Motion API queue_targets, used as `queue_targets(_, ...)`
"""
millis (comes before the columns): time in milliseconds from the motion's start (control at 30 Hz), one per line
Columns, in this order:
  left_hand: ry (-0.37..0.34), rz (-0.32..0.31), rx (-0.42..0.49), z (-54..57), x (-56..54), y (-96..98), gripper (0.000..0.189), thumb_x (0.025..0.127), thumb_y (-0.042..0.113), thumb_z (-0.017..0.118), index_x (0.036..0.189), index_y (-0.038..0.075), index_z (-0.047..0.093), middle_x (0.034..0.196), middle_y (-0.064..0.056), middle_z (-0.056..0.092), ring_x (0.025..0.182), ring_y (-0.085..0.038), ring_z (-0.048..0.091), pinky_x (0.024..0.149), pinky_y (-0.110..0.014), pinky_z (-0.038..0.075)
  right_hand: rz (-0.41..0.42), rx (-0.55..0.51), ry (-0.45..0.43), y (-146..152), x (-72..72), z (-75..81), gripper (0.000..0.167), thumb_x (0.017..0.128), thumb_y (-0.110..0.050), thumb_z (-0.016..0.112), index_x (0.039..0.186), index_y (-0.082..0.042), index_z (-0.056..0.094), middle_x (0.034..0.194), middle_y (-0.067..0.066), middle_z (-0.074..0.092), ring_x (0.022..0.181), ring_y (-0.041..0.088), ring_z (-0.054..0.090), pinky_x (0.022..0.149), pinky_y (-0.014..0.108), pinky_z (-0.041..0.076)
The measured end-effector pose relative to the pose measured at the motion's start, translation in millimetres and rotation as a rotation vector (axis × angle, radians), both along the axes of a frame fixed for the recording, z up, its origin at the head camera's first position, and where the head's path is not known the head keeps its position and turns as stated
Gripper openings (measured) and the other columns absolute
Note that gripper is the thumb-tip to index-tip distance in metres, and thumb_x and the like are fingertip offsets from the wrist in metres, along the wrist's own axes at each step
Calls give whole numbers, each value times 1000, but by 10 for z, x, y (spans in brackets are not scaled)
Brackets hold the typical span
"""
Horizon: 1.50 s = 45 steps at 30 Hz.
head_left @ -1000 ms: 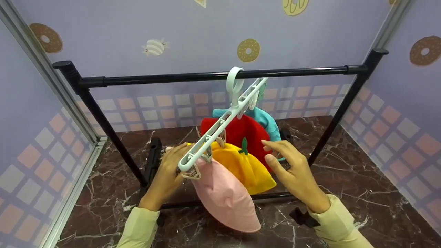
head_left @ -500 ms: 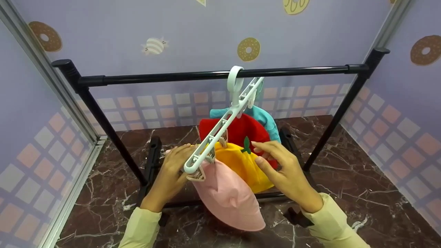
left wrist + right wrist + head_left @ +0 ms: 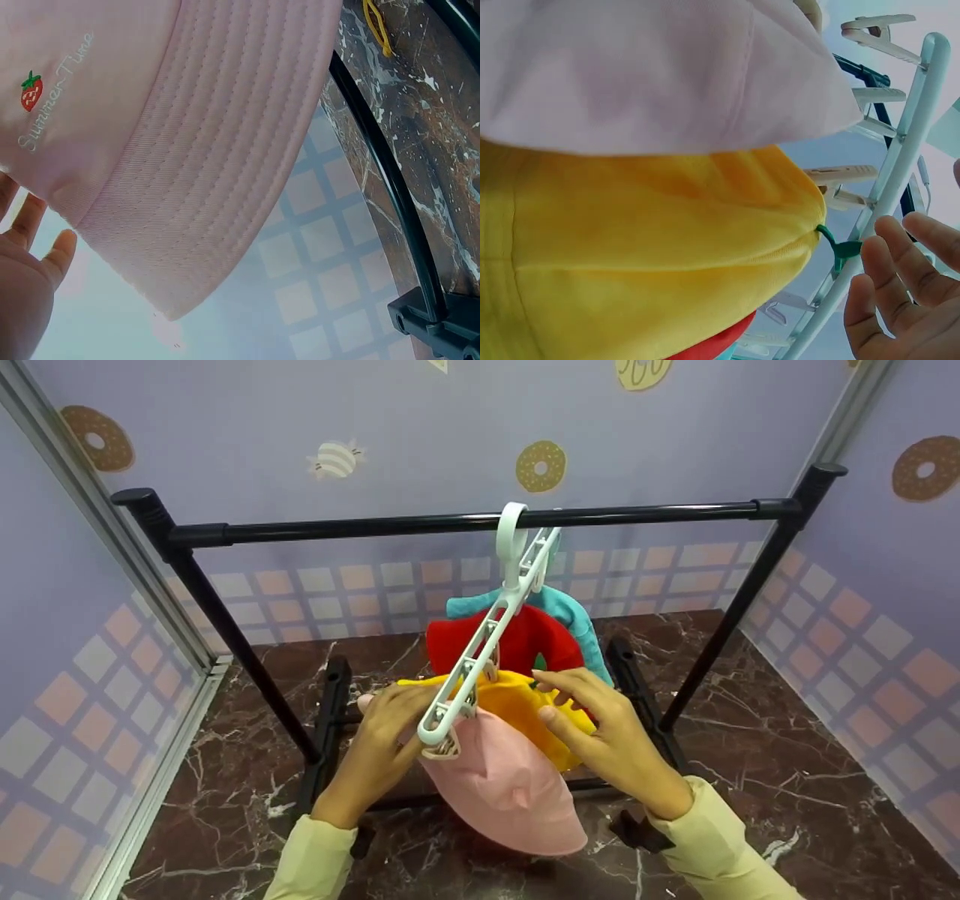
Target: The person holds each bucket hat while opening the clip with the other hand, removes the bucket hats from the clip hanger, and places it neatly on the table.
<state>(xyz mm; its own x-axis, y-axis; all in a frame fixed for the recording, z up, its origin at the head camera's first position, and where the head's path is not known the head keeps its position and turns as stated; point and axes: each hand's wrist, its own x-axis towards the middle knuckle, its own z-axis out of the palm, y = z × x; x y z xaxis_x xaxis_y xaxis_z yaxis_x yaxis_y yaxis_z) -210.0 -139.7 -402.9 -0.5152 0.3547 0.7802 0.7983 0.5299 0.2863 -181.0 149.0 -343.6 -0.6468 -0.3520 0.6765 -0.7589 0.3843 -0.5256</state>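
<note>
A pale green clip hanger [image 3: 487, 649] hangs with its long bar pointing toward me. Clipped along it are a pink bucket hat [image 3: 517, 791] at the near end, then a yellow hat [image 3: 525, 705] with a green stem, a red hat [image 3: 559, 634] and a blue hat [image 3: 577, 619]. My left hand [image 3: 382, 742] is at the pink hat's left side, fingers extended; in the left wrist view its fingertips are right at the hat's edge, beside a strawberry and lettering. Holding nothing, my right hand [image 3: 607, 731] hovers by the yellow hat, fingers spread near its stem [image 3: 840, 247].
The hanger's hook goes over the black top rail [image 3: 360, 526] of a rack, whose slanted posts stand left and right. Beneath is a dark marbled floor [image 3: 787, 750]. Lilac printed walls [image 3: 435, 442] enclose the back and both sides.
The hanger's near end has swung right, carrying the pink hat along, while its far end has shifted left. My left hand has followed slightly right; my right hand has come left, closer over the yellow hat.
</note>
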Motion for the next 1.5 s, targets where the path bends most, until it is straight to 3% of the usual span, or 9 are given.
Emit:
queue_targets(433,31,-20,-33,-1,54,101,46,84,6,72,129,4,60,126,-8,64,115,-26,56,102,-40,42,4,33,11,-73,1,-4,41,86,-11,71,126,-9,63,110,4,65,93,22,60,79,30,52)
queue_targets(633,38,-26,-40,21,88,155,40,95,26,61,129,6,60,125,-4,65,114,-25,56,103,-37,39,12,34,31,-109,-1,-2,43,86,-12,72,128,-10,62,114,0,64,102,21,61,85,28,51)
queue_targets(800,42,-30,-50,44,125,218,44,97,36,53,130,8,60,124,-2,65,113,-22,56,101,-38,40,26,31,47,-136,-7,-4,43,86,-12,72,127,-10,62,117,0,64,107,16,60,89,31,52)
queue_targets(1000,41,-30,-61,68,166,294,42,94,30,61,131,11,59,124,-1,65,111,-21,56,100,-40,42,35,45,73,-166,-12,1,43,85,-13,73,127,-11,62,120,1,64,110,16,59,92,31,51)
queue_targets(1267,54,-18,-77,129,223,411,44,90,25,67,131,11,59,122,-1,66,108,-18,58,96,-38,45,86,20,106,-183,-32,7,40,85,-6,72,124,-6,62,120,5,63,105,18,60,85,30,55)
queue_targets(1500,12,7,-80,185,274,485,45,89,23,69,131,10,59,116,-2,67,100,-16,59,90,-34,48,93,16,95,-167,-49,12,39,85,-5,71,123,-7,63,114,5,65,96,17,58,77,30,55)
